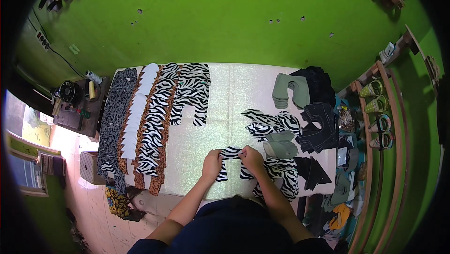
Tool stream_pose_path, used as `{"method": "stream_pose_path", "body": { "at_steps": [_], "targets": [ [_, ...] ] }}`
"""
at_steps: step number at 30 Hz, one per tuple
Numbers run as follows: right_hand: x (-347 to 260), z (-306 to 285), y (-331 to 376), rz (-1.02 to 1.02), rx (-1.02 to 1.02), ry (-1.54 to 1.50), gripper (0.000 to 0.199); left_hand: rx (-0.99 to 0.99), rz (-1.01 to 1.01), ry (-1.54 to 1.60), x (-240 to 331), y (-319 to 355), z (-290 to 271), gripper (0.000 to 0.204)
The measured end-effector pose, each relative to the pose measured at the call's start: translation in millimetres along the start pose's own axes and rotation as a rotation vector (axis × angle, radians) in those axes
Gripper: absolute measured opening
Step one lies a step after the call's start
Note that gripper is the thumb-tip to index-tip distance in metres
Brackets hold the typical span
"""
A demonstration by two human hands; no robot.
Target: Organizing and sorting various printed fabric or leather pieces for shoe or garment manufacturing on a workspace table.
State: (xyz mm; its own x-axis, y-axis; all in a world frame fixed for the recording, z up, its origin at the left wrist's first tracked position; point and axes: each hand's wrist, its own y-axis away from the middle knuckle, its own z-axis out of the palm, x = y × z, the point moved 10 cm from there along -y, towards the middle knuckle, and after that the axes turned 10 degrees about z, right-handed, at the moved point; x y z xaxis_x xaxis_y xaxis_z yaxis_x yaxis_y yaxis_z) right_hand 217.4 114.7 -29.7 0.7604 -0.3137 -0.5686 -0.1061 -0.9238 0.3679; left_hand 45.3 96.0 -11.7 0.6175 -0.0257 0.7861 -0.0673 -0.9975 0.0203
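Observation:
Near the front edge of the pale, shiny table [197, 148], a U-shaped piece of zebra-print fabric [231, 151] is stretched between my hands, its two legs pointing toward me. My left hand [213, 164] pinches its left corner. At the right corner my right hand [252, 159] has its fingers closed on the same piece. Just right of that hand lies a pile of zebra-print pieces [287, 176], partly hidden by my right forearm. Beyond it are grey-green pieces [280, 149] and more zebra-print cutouts [269, 123].
Overlapping rows of zebra [192, 85], white [133, 127], leopard [159, 174] and dark patterned [115, 122] pieces cover the table's left. Green U-shapes [283, 94] and black pieces [318, 129] sit at right. A wooden rack [386, 113] holds sandals; a sewing machine [70, 94] stands left.

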Motion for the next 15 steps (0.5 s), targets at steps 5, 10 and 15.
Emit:
{"method": "stream_pose_path", "body": {
  "at_steps": [5, 10, 15],
  "targets": [
    [0, 1, -2, -0.042, 0.051, 0.045, 0.02, -0.024, 0.051, -0.101, 7, -3, 2, 0.022],
    [-10, -9, 3, -0.037, 0.105, 0.086, 0.026, 0.142, -0.03, -0.068, 14, 2, -12, 0.022],
    [-34, -27, 22, -0.104, 0.3, 0.19, 0.028, 0.0, 0.219, -0.288, 25, 13, -2, 0.026]
  ]
}}
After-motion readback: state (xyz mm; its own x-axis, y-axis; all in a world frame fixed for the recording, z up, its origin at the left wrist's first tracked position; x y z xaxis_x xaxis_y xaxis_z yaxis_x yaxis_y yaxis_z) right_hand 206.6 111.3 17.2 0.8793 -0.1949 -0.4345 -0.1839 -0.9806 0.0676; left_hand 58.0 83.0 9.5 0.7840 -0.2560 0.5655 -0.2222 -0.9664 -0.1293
